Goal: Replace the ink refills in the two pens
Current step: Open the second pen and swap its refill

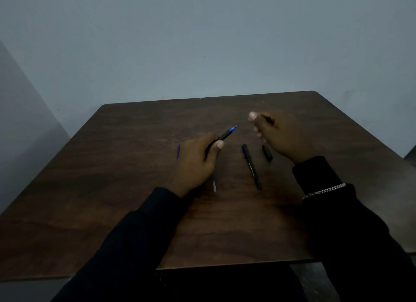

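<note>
My left hand (195,162) grips a black pen (225,135) by its barrel, and the pen's blue tip points up and to the right. My right hand (276,135) hovers blurred above the table, its fingers loosely bent with nothing visible in them. Between the hands a second black pen (252,166) lies on the table, with a short black cap (267,153) beside it. A thin blue refill (178,150) lies left of my left hand. Another pale refill (214,184) shows partly from under that hand.
The dark wooden table (112,189) stands against a plain grey wall (202,42). Its front edge is near my body and has a notch at the middle. Dark sleeves cover both forearms, and a chain bracelet (324,191) sits on my right wrist.
</note>
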Available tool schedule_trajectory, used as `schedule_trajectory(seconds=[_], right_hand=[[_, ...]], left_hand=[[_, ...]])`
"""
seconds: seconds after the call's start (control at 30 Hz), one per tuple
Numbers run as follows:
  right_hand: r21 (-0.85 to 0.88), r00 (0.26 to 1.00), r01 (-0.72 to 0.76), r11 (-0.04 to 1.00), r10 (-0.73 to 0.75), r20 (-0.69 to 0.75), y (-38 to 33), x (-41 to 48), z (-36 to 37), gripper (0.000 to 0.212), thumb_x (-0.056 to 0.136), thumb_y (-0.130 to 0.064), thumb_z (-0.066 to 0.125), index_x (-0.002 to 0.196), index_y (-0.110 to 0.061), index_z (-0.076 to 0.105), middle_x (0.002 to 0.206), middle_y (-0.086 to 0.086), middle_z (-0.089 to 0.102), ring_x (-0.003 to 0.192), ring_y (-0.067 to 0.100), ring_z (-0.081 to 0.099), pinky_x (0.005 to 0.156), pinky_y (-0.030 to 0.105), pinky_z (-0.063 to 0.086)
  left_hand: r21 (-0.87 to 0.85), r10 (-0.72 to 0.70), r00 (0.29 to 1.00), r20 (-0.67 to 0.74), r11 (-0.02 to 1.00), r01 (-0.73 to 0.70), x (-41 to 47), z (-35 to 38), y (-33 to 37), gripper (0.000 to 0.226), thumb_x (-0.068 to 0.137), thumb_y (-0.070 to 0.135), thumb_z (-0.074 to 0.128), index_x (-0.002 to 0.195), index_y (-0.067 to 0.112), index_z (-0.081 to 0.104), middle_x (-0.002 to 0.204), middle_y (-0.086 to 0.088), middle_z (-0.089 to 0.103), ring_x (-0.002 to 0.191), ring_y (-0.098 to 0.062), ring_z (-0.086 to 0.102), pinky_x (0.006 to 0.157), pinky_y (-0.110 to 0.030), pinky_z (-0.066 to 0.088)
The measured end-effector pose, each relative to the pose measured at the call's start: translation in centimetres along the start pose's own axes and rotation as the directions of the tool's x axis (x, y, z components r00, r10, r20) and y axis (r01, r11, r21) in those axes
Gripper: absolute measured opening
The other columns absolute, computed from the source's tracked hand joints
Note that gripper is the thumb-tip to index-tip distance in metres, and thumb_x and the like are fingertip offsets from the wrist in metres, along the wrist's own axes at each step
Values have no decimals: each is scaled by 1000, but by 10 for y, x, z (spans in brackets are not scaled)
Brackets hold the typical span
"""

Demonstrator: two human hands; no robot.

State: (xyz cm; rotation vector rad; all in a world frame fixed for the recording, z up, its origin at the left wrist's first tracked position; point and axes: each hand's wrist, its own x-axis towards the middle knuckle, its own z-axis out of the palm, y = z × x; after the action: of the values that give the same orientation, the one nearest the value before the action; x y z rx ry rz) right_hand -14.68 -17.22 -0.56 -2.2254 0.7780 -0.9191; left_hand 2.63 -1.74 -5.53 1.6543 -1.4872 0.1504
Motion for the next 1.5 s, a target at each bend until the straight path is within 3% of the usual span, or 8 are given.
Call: schedule_trajectory(seconds=[0.17, 0.4, 0.57, 0.77, 0.87, 0.97, 1.3, 1.5], right_hand=[[-429, 942, -201, 880, 295, 163, 19, 7, -8, 32, 97, -34, 67, 87, -3, 69, 72, 4, 61, 67, 19, 58, 58, 25, 35], [-479, 835, -333, 812, 490, 250, 18, 9, -4, 21, 86, -20, 79, 100, -12, 65, 98, 8, 66, 82, 21, 64, 77, 36, 56], [-450, 872, -339, 826, 455, 179, 18, 7, -5, 14, 85, -15, 76, 90, -3, 72, 92, 13, 74, 79, 25, 71, 77, 41, 63], [58, 960, -279, 958, 280, -2, 7, 3, -9, 17, 85, -8, 72, 102, -9, 74, 77, 10, 75, 66, 17, 73, 63, 29, 62], [566, 963, -264, 781, 248, 107, -3, 2, -10, 29, 93, 0, 67, 122, -5, 67, 96, 13, 74, 86, 28, 78, 75, 32, 64], [781, 967, -247, 573, 192, 166, -10, 1, -6, 25, 96, 4, 63, 119, -5, 61, 100, 13, 72, 98, 34, 77, 85, 40, 63], [817, 975, -219, 534, 138, 171, -14, -3, 5, 19, 94, 5, 64, 108, -8, 59, 92, 10, 73, 108, 43, 72, 84, 41, 62], [791, 978, -206, 576, 137, 155, -17, -5, 8, 18, 93, 4, 66, 104, -8, 60, 96, 16, 70, 88, 24, 77, 77, 34, 63]], left_hand=[[-5, -22, 1000, 6, 1000, 22, 1, 1, -2, 30, 109, 32, 54, 81, 22, 56, 61, 12, 46, 56, -3, 48, 56, -14, 29], [12, -27, 1000, -5, 1000, 27, 0, 0, -2, 32, 109, 36, 52, 82, 21, 59, 61, 13, 45, 55, -3, 48, 56, -14, 28], [-6, -36, 999, 12, 999, 36, 0, 0, -2, 32, 110, 34, 52, 81, 21, 57, 62, 10, 47, 55, -6, 48, 56, -16, 29], [9, -43, 999, 29, 999, 43, 1, -1, 0, 29, 111, 32, 54, 83, 24, 57, 63, 12, 48, 56, -4, 48, 56, -13, 30], [12, -45, 998, 37, 999, 44, 1, -2, 2, 26, 111, 29, 55, 85, 25, 56, 63, 13, 48, 57, -2, 49, 56, -12, 30], [34, -41, 997, 67, 999, 39, 1, -2, 4, 26, 110, 33, 52, 88, 24, 59, 65, 12, 51, 58, -3, 51, 56, -11, 34], [47, -54, 996, 67, 998, 51, 2, 0, 0, 30, 111, 33, 52, 91, 15, 66, 66, 9, 55, 58, -5, 52, 56, -13, 35], [37, -33, 998, 62, 999, 31, 1, 1, -3, 32, 111, 36, 50, 92, 15, 65, 67, 4, 58, 59, -9, 55, 55, -31, 44]])
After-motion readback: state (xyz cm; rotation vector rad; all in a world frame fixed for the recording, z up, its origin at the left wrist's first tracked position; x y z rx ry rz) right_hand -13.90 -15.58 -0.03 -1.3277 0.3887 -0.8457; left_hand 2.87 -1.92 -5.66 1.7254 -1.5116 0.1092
